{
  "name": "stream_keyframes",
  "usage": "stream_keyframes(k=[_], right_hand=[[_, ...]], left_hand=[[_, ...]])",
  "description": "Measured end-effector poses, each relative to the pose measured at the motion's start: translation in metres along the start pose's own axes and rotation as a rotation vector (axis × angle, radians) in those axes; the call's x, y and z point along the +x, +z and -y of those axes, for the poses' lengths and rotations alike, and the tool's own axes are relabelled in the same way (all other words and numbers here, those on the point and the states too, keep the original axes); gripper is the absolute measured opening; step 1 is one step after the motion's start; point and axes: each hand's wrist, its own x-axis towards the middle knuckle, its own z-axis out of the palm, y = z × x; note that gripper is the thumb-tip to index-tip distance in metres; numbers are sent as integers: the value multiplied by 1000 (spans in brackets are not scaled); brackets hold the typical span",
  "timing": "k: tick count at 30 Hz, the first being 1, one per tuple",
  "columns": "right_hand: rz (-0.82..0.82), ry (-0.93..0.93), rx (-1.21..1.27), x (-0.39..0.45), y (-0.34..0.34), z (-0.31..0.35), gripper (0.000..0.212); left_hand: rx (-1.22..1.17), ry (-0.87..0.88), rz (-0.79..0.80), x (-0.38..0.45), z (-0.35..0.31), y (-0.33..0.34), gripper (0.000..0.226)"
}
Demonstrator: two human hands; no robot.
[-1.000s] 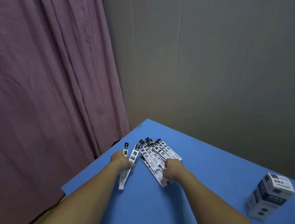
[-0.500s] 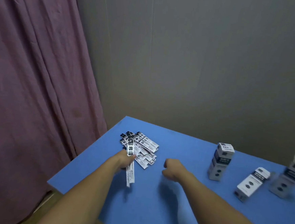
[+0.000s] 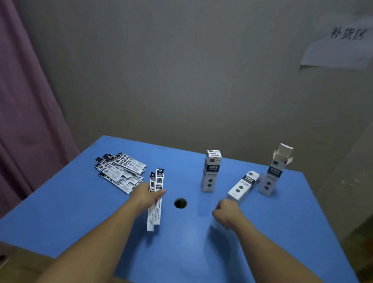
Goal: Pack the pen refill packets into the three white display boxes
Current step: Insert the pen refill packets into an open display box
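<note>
Presently, left to right:
Curtain (image 3: 16, 105): mauve, beside the table.
Loose packets (image 3: 119, 170): fanned pile, far left of blue table (image 3: 64, 210).
Left hand (image 3: 147, 197): pinches two packets (image 3: 155, 200) upright.
Hole (image 3: 180, 203): between the hands.
Right hand (image 3: 225, 212): curled, holding nothing.
Boxes: closed box (image 3: 210, 171) upright; tipped box (image 3: 243, 186) lying; open-flap box (image 3: 273, 172) upright.
Wall sign (image 3: 345, 42): "补货区".
</note>
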Motion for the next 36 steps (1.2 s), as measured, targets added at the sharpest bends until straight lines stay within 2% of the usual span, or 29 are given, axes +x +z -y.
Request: stream_keyframes(k=[2,6,9,13,17,22,24,26,30,36], right_hand=[[-34,44,34,5,-12,-24,20],[-85,123,92,25,-32,-58,39],[-113,155,135,51,-44,-78,43],[-144,173,214,81,-57,-89,54],[-145,159,213,94,-63,-85,51],[-138,222,277,114,-60,-81,85],[-122,233,314,131,-52,-84,92],[-103,243,294,145,-44,-85,88],[-107,273,344,138,-50,-79,54],[-191,195,443,114,-57,-88,58]], left_hand=[[-4,25,-19,-1,-13,15,16],[27,26,-79,6,-30,43,18],[58,0,-132,12,-38,59,21],[65,-48,-190,14,-42,73,20],[73,-92,-234,5,-42,81,20],[66,-105,-258,-7,-42,77,15],[84,-108,-258,-9,-42,72,14],[84,-110,-265,-9,-41,66,15],[84,-108,-267,-8,-35,60,18],[50,-62,-268,-10,-44,62,14]])
